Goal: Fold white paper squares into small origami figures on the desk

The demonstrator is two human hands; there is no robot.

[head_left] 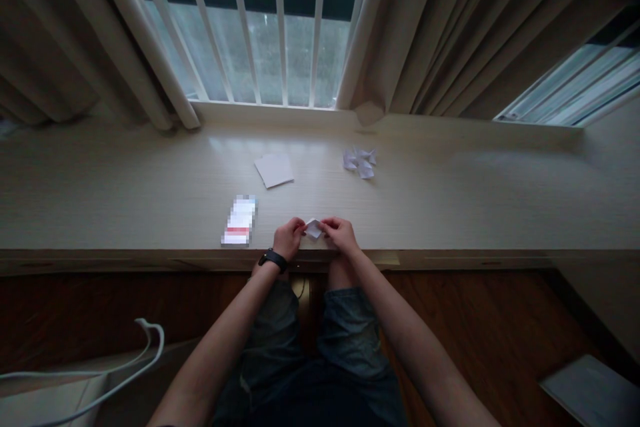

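Observation:
A small folded piece of white paper (313, 229) is held between my two hands just above the front edge of the desk. My left hand (289, 238), with a dark watch on its wrist, pinches the paper's left corner. On the other side, the fingers of my right hand (340, 233) grip its right corner. Farther back lies a stack of square white paper sheets (275, 169). Several folded paper pieces (360, 163) sit in a cluster to the right of the stack.
A phone (240, 220) with a lit, blurred screen lies left of my hands on the long pale desk (450, 200). Behind it stand a barred window and curtains (430, 33). A white cable (155, 340) hangs at lower left; a flat grey object (595, 390) is at lower right.

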